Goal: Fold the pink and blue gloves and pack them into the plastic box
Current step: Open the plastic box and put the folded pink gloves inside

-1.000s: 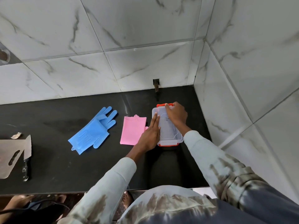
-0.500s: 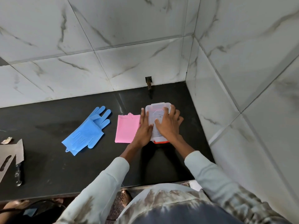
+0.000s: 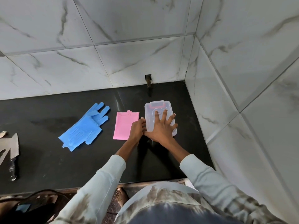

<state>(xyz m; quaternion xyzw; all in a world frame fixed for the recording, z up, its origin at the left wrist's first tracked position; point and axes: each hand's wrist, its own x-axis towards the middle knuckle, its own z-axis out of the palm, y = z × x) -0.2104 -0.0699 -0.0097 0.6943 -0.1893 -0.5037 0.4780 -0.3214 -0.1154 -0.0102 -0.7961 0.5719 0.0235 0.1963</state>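
The clear plastic box point(image 3: 159, 106) with a red latch stands lid-on on the black counter point(image 3: 68, 160), close to the right wall. My right hand point(image 3: 161, 129) lies flat on its lid, fingers spread. At the box's left edge, my left hand point(image 3: 137, 129) curls its fingers against the side. The pink gloves point(image 3: 123, 124) lie folded into a flat rectangle just left of the box, partly under my left hand. Farther left, the blue gloves point(image 3: 84, 128) lie stacked and unfolded, fingers pointing toward the back wall.
A metal cleaver point(image 3: 9, 146) rests at the counter's left edge. A small pipe stub point(image 3: 148, 80) sticks out of the back wall behind the box. Marble-tiled walls close off the back and right. A dark bag point(image 3: 32, 202) sits below the counter's front edge.
My right hand slid from the box's far end back toward me and now lies spread on the lid. My left hand shifted from flat beside the box to curled at its left edge.
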